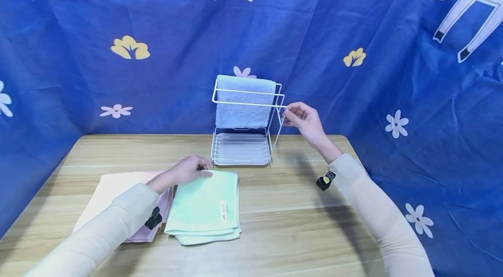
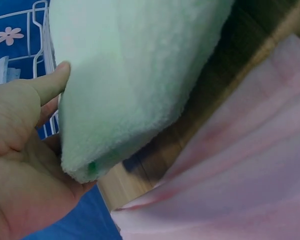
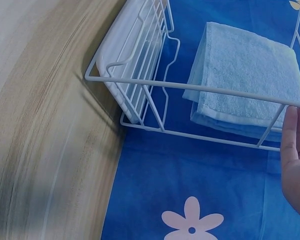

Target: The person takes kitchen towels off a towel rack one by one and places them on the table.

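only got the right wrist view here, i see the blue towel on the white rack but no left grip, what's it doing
Observer: The left grip pinches the far end of a folded mint green towel.
Operator: ok, any other towel besides blue and mint
Observer: Yes, a pink towel lies to the left of the mint green one.
Operator: anything on the mint one to tell which way it's turned
Observer: In the head view, a small white label shows near its near right corner; the print is too small to read.
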Action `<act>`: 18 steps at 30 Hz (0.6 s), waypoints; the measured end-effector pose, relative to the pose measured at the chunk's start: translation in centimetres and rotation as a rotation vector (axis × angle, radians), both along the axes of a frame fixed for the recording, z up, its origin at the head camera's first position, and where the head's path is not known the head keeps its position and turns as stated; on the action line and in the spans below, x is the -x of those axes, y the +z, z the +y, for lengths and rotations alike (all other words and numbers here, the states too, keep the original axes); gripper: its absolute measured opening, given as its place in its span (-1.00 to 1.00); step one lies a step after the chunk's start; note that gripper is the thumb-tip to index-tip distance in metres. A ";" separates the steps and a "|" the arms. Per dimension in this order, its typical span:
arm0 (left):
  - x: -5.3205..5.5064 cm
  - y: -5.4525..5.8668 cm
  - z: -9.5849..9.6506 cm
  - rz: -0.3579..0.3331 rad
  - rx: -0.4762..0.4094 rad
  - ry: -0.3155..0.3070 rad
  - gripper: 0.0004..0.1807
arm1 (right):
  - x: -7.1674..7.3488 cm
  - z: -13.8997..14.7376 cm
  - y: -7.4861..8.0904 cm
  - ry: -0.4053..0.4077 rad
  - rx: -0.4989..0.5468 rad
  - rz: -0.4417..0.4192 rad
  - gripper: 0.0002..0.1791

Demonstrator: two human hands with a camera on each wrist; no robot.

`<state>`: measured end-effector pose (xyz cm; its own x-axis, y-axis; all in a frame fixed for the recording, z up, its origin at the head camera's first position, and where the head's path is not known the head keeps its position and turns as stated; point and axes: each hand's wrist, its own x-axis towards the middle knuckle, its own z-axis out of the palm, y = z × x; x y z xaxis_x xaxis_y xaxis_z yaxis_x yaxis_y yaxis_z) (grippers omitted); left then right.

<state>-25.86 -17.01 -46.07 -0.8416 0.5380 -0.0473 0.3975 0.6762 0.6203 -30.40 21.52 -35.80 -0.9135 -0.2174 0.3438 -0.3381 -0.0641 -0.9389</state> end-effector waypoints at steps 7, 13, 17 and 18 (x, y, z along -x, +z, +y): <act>0.1 0.5 -0.4 -0.024 -0.035 0.047 -0.88 | -0.1 0.0 0.0 -0.002 -0.011 0.007 -0.87; 0.7 2.4 -0.8 0.017 -0.086 0.091 -0.83 | -0.1 0.0 0.0 -0.004 -0.015 0.013 -0.94; 1.3 4.2 -1.1 0.068 -0.133 0.133 -0.79 | -0.1 0.0 0.0 -0.009 -0.019 0.011 -0.93; 1.4 4.7 -1.1 0.082 -0.143 0.144 -0.79 | -0.1 0.0 0.0 -0.010 -0.021 0.011 -0.94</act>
<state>-27.30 -18.11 -41.35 -0.9082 0.4081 0.0924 0.3558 0.6369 0.6839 -30.29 21.57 -35.75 -0.9119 -0.2155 0.3492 -0.3487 -0.0414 -0.9363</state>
